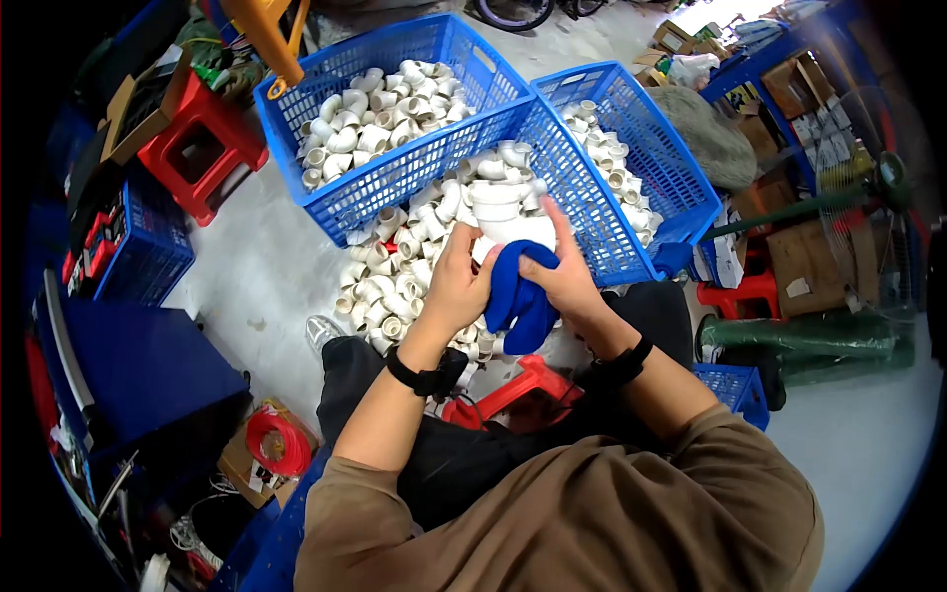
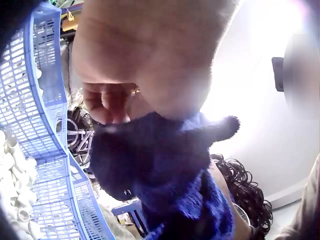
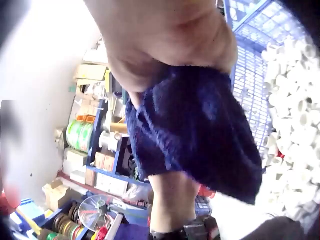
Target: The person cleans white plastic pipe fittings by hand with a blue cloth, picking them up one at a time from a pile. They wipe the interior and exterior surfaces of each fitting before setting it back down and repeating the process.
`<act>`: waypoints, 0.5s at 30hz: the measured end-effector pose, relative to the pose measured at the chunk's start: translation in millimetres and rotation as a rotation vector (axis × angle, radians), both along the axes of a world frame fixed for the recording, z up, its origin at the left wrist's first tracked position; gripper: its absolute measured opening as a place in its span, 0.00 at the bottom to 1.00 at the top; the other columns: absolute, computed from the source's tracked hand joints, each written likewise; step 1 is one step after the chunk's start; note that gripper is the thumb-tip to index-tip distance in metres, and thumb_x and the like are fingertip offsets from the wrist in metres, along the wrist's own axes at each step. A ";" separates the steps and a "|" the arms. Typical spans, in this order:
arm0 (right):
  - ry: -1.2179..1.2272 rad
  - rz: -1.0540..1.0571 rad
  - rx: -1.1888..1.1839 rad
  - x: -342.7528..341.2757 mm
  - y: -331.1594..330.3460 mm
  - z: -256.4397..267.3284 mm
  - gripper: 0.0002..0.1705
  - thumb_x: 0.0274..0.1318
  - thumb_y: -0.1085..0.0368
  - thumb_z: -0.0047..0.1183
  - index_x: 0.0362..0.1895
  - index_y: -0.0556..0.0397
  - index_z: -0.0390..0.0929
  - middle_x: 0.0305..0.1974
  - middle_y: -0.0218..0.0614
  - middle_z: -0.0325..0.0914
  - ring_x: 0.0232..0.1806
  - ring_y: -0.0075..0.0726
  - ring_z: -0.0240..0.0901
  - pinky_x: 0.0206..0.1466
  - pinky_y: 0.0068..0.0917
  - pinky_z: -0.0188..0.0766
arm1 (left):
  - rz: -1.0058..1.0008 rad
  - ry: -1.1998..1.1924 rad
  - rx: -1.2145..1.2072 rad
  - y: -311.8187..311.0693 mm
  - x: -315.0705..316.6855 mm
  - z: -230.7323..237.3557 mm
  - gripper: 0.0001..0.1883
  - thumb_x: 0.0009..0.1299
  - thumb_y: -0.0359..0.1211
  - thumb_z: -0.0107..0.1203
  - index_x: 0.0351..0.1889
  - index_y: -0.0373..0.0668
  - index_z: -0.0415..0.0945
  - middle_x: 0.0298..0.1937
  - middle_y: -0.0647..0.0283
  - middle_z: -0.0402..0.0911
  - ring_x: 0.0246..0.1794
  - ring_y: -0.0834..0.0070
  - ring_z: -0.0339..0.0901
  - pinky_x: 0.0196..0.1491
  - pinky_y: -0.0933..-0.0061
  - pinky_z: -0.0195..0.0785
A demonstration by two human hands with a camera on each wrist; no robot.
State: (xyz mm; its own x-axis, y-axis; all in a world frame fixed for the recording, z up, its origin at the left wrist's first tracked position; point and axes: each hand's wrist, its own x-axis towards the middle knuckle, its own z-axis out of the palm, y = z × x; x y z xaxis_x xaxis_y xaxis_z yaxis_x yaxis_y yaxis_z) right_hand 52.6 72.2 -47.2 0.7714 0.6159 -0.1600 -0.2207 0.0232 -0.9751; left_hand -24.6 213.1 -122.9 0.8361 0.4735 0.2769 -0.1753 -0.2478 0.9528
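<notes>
Both hands are raised over a heap of white pipe fittings [image 1: 395,286]. A blue cloth [image 1: 518,296] hangs between them, and a large white fitting [image 1: 498,207] stands just beyond it, against the fingers. The left hand [image 1: 459,281] curls round the near left side of the fitting and touches the cloth. The right hand [image 1: 572,276] pinches the cloth with its thumb, fingers stretched along the fitting's right side. In the left wrist view the cloth [image 2: 165,160] covers what the left hand [image 2: 145,65] holds; in the right wrist view the cloth [image 3: 195,130] drapes below the right hand [image 3: 170,40].
Two blue crates, a left one [image 1: 414,153] and a right one [image 1: 681,183], hold more white fittings beyond the heap. A red stool [image 1: 202,148] stands at the left, and another red stool [image 1: 523,390] is between the legs. Shelves and boxes line the right side.
</notes>
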 end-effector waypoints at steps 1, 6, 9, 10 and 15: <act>0.106 0.094 -0.003 11.2 -9.9 -10.3 0.41 0.55 0.71 0.66 0.70 0.45 0.58 0.54 0.38 0.73 0.51 0.30 0.74 0.54 0.28 0.74 | -0.047 0.011 0.019 0.8 -0.1 5.0 0.18 0.74 0.39 0.57 0.51 0.34 0.68 0.43 0.48 0.77 0.32 0.61 0.77 0.35 0.68 0.71; 0.333 -0.192 -0.020 49.9 -43.3 -50.6 0.31 0.64 0.65 0.59 0.67 0.46 0.60 0.50 0.37 0.76 0.48 0.34 0.78 0.49 0.37 0.79 | -0.167 0.175 -0.172 -9.0 9.8 -14.2 0.28 0.79 0.48 0.49 0.67 0.36 0.64 0.56 0.51 0.77 0.46 0.63 0.79 0.48 0.65 0.72; 0.490 -0.419 0.048 99.9 -70.1 -76.8 0.32 0.60 0.63 0.63 0.63 0.52 0.61 0.50 0.42 0.77 0.47 0.42 0.80 0.49 0.44 0.82 | -0.216 0.365 -0.027 -2.8 13.5 -20.3 0.30 0.76 0.48 0.53 0.67 0.36 0.64 0.60 0.49 0.75 0.49 0.63 0.81 0.49 0.65 0.73; 0.498 -0.467 0.072 121.2 -84.2 -93.8 0.31 0.59 0.63 0.63 0.61 0.53 0.62 0.50 0.43 0.77 0.47 0.43 0.81 0.49 0.45 0.82 | -0.224 0.391 0.007 -1.4 14.7 -24.0 0.31 0.75 0.47 0.55 0.67 0.36 0.65 0.62 0.49 0.74 0.49 0.63 0.82 0.48 0.65 0.74; 0.343 -0.836 -0.076 224.2 -173.2 -157.9 0.36 0.47 0.63 0.68 0.59 0.58 0.66 0.48 0.46 0.77 0.42 0.46 0.79 0.46 0.44 0.79 | -0.243 0.441 0.118 -3.9 23.1 -32.4 0.28 0.74 0.46 0.56 0.64 0.38 0.67 0.59 0.51 0.75 0.49 0.60 0.81 0.52 0.61 0.73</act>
